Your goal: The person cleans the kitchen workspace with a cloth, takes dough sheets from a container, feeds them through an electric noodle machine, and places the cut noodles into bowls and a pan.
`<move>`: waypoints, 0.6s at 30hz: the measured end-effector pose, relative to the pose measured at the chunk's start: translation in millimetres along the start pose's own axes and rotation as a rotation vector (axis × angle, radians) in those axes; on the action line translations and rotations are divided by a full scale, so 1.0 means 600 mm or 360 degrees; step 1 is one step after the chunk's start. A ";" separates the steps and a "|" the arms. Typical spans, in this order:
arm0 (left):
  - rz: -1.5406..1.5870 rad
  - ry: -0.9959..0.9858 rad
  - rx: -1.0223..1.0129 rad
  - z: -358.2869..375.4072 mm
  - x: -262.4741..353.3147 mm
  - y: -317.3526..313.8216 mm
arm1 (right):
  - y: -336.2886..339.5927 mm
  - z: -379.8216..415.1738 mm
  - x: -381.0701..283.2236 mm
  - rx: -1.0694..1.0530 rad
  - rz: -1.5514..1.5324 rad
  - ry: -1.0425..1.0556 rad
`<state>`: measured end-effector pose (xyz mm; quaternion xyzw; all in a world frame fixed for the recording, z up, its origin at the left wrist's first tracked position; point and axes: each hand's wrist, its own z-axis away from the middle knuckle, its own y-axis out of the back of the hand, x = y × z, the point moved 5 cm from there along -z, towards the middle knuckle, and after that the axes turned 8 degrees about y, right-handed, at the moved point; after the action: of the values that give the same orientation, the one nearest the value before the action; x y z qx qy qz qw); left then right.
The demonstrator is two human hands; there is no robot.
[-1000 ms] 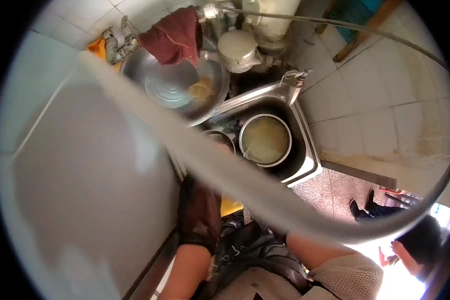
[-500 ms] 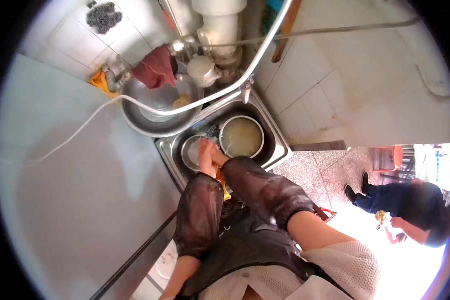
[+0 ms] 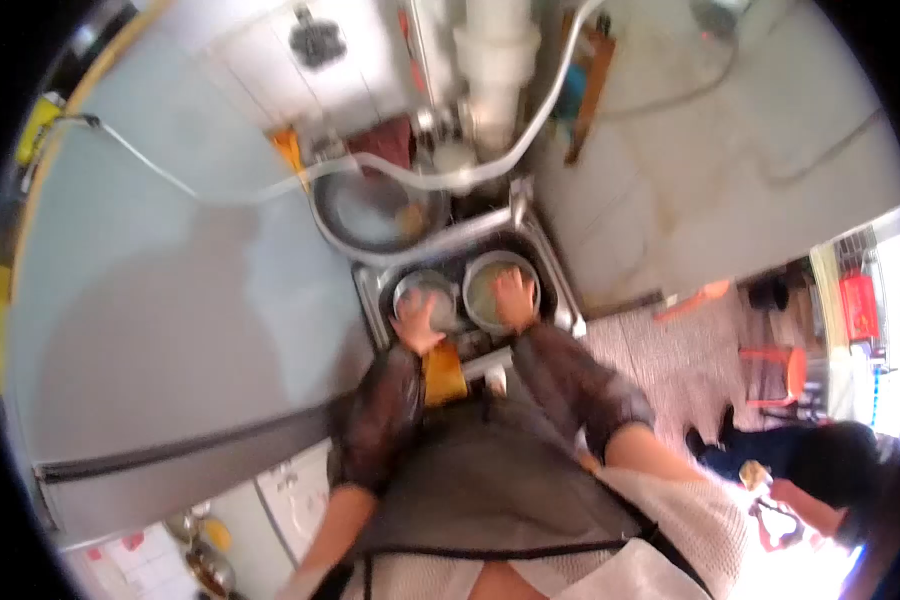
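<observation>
Bowls sit side by side inside the steel sink (image 3: 570,310): a small metal bowl (image 3: 425,295) under the left hand (image 3: 417,322), a wider pot (image 3: 490,285) of cloudy liquid under the right hand (image 3: 515,298). Both hands lie on them; the grip is too blurred to tell. The sink walls stand close around them.

Whole view motion-blurred; left hand (image 3: 417,322) covers part of small bowl (image 3: 427,297) in sink (image 3: 566,300), right hand (image 3: 515,298) covers part of pot (image 3: 500,290) beside it, grips unclear; pot contents unreadable
</observation>
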<state>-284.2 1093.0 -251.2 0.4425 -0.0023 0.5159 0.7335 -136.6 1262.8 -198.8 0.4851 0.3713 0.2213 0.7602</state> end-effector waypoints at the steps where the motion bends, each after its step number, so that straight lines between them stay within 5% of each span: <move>1: 0.0204 -0.0252 0.0449 0.013 0.039 0.033 | -0.006 -0.001 0.001 0.0764 0.0164 0.0049; 2: 0.0531 -0.0174 0.0184 0.051 0.040 0.055 | 0.015 0.042 -0.042 0.0074 -0.0086 0.0210; 3: 0.0851 -0.0082 -0.0116 0.131 0.046 0.078 | -0.034 0.020 -0.030 -0.0032 -0.0650 0.0425; 5: 0.2085 -0.0730 -0.0656 0.232 0.140 0.180 | -0.016 -0.041 -0.054 -0.0216 -0.1508 0.0436; 7: 0.0595 0.0004 0.0332 0.139 0.018 0.115 | 0.050 -0.093 -0.073 0.0770 -0.0150 0.0627; 8: -0.0239 0.0504 0.0772 0.141 -0.005 0.091 | 0.064 -0.127 -0.104 0.0960 -0.0569 0.0679; 9: 0.0526 -0.0355 0.1103 0.151 0.002 0.104 | 0.115 -0.195 -0.141 0.1139 -0.1012 0.0726; 10: 0.1178 -0.0184 0.0837 0.138 -0.010 0.082 | 0.126 -0.311 -0.158 0.1029 -0.1382 0.0571; 13: 0.1343 -0.0173 0.0783 0.178 0.006 0.055 | 0.266 -0.312 -0.241 0.0790 -0.1980 -0.0034; 14: 0.1343 -0.0165 0.0813 0.185 0.022 0.066 | 0.278 -0.331 -0.252 0.0773 -0.1990 -0.0008; 16: 0.1656 -0.0239 0.0777 0.225 0.045 0.080 | 0.300 -0.346 -0.283 0.0789 -0.1193 0.0372; 17: 0.1661 -0.0242 0.0798 0.244 0.052 0.096 | 0.276 -0.372 -0.292 0.1485 -0.0910 0.0318; 18: 0.1593 -0.0406 0.1075 0.271 0.068 0.129 | 0.294 -0.338 -0.314 0.1081 -0.1335 0.0669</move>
<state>-250.3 1023.7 -83.4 0.6539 -0.1339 0.7127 0.2158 -408.7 1324.0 -25.2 0.4589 0.7250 -0.1388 0.4945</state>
